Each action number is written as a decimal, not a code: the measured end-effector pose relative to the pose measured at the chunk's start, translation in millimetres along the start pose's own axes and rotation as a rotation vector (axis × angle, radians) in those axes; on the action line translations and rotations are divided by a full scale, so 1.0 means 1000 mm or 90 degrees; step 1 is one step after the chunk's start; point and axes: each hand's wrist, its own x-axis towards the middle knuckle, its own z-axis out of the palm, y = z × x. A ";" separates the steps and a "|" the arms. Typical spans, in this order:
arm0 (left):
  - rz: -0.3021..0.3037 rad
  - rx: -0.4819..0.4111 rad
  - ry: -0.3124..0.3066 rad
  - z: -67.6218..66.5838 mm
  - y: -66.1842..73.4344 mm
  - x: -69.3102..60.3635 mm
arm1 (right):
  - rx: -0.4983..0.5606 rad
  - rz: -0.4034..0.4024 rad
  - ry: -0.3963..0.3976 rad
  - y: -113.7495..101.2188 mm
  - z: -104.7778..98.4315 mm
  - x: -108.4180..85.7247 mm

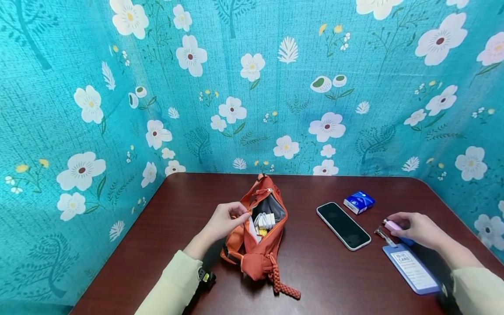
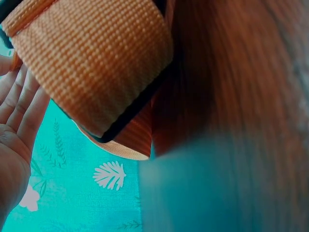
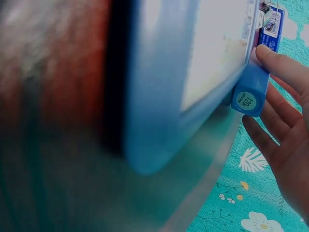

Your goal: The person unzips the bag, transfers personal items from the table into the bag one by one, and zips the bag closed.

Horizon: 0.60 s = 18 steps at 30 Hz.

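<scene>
An orange-red fabric bag (image 1: 256,266) lies on the table with its zip undone and its grey lining showing. My left hand (image 1: 222,222) pinches the left edge of its opening. Inside are a white charger with a coiled cable (image 1: 265,220), something yellow and something white, partly hidden. On the right, my right hand (image 1: 423,229) grips a lipstick (image 3: 251,89) with a pink part and a blue end labelled "120". Just below that hand lies a blue ID card holder (image 1: 411,267) with a metal clip. The left wrist view shows the bag's woven orange strap (image 2: 96,63) close up.
Between the bag and my right hand lies a smartphone (image 1: 344,226), its dark screen facing up. Behind it sits a small blue box (image 1: 359,202). A braided cord (image 1: 281,284) trails from the bag's near end. Teal floral cloth (image 1: 252,109) hangs around the dark wooden table (image 1: 189,192).
</scene>
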 end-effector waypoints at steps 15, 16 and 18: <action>0.002 -0.010 -0.010 -0.002 0.003 0.000 | -0.003 -0.002 0.001 -0.002 0.001 0.001; 0.003 -0.010 -0.010 -0.002 0.003 0.000 | -0.003 -0.005 0.003 -0.003 0.001 0.002; 0.004 -0.009 -0.008 -0.002 0.004 0.000 | -0.002 -0.009 0.009 -0.006 -0.001 0.004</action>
